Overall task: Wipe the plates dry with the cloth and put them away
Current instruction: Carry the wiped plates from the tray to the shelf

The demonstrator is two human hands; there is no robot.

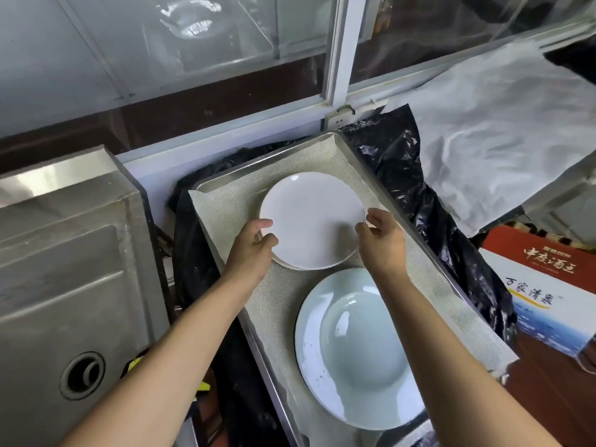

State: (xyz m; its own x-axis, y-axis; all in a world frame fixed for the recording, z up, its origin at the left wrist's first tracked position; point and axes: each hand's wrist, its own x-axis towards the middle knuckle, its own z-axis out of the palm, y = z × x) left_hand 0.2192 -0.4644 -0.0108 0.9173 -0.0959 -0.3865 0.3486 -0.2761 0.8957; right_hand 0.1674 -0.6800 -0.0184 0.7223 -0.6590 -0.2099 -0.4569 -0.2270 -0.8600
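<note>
A white plate (311, 217) lies on top of another plate in the far half of a metal tray (350, 146) lined with a beige mat (277, 304). My left hand (254, 245) grips the white plate's left rim, thumb on top. My right hand (382, 235) is at its right rim with fingers curled around the edge. A larger pale blue plate (354, 346) lies in the near half of the tray. No wiping cloth is visible in either hand.
A steel sink (64, 285) with a round drain sits to the left. Black plastic sheeting (406, 175) surrounds the tray. A printed cardboard box (545, 285) stands at the right, a white sheet (503, 124) behind it, and a window frame at the back.
</note>
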